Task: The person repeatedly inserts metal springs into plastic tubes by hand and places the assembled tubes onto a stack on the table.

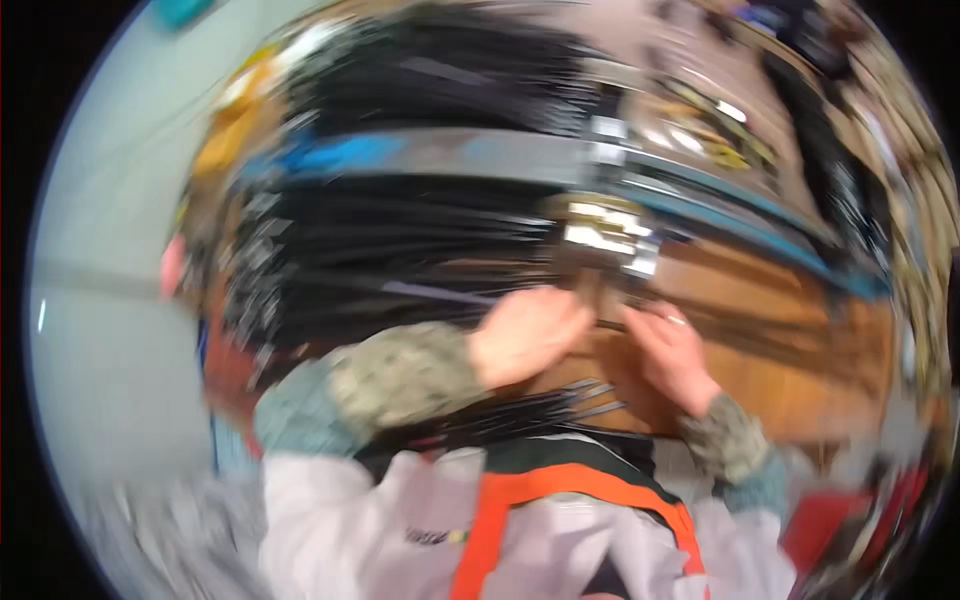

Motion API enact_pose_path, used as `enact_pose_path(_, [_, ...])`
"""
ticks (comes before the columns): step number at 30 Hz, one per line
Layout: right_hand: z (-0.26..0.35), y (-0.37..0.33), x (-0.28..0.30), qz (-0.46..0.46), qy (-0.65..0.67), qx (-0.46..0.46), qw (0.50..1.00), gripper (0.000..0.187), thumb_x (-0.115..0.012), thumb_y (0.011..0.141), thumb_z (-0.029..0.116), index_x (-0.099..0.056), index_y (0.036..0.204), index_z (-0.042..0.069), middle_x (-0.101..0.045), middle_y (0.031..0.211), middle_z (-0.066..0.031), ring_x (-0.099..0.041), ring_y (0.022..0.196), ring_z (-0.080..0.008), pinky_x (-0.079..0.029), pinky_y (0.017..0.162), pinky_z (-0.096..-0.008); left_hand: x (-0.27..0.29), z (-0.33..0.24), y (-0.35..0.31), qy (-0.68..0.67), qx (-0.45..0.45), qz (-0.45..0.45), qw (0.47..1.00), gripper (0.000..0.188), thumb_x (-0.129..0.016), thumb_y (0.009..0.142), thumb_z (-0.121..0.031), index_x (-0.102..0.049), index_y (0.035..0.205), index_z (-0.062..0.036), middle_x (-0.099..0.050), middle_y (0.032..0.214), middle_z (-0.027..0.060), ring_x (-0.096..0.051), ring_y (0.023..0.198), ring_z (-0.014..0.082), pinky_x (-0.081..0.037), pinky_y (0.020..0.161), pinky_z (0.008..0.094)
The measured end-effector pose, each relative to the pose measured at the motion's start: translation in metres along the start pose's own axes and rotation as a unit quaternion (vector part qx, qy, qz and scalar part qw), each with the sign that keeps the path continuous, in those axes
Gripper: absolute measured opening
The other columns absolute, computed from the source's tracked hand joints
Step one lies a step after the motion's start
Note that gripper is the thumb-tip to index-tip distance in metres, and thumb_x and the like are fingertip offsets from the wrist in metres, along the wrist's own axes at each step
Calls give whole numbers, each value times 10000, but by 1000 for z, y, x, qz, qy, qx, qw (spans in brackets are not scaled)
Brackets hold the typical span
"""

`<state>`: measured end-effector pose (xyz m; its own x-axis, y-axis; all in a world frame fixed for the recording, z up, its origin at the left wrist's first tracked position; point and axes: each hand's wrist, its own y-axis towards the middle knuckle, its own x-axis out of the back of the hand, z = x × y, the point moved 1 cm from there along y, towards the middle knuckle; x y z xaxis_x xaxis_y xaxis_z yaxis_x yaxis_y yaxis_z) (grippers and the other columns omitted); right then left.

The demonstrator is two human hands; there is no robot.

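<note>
My left hand (530, 335) and my right hand (668, 350) are held close together in front of a shiny metal block (605, 235), their fingers drawn in. Between the fingertips a small greyish-brown piece shows, too blurred to name. Bundles of long, thin black strips (400, 220) lie to the left, their right ends reaching toward the metal block. More dark strips (530, 410) lie near my waist, below my left hand. Motion smears the whole picture, so finger contact is hard to make out.
A blue and grey metal bar (470, 155) crosses the bench, with another black bundle (430, 80) beyond it. The wooden tabletop (780, 340) extends right. Yellow items (235, 120) are at the left, a long black object (820, 150) at the far right, something red (830, 530) low right.
</note>
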<state>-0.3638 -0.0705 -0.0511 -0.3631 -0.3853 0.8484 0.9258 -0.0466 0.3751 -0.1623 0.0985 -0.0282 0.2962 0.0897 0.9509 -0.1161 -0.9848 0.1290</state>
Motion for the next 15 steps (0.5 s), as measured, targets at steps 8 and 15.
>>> enact_pose_path(8, [-144, -118, 76, -296, -187, -231, 908, 631, -867, 831, 180, -604, 1395, 77, -687, 988, -135, -680, 809, -294, -559, 671, -378, 109, -11, 101, 155, -110, -108, 976, 564, -689, 822, -21, -702, 1357, -198, -471, 740, 50, -559, 611, 241, -473, 513, 395])
enact_pose_path(15, [-165, -99, 117, -267, -135, -252, 920, 454, -810, 894, 209, -682, 1311, 82, -747, 1060, -140, -702, 770, -261, -597, 740, -378, 92, -15, 163, 181, -169, -32, 968, 541, -672, 886, -49, -575, 1417, -89, -524, 821, 88, -573, 793, 278, -484, 705, 403])
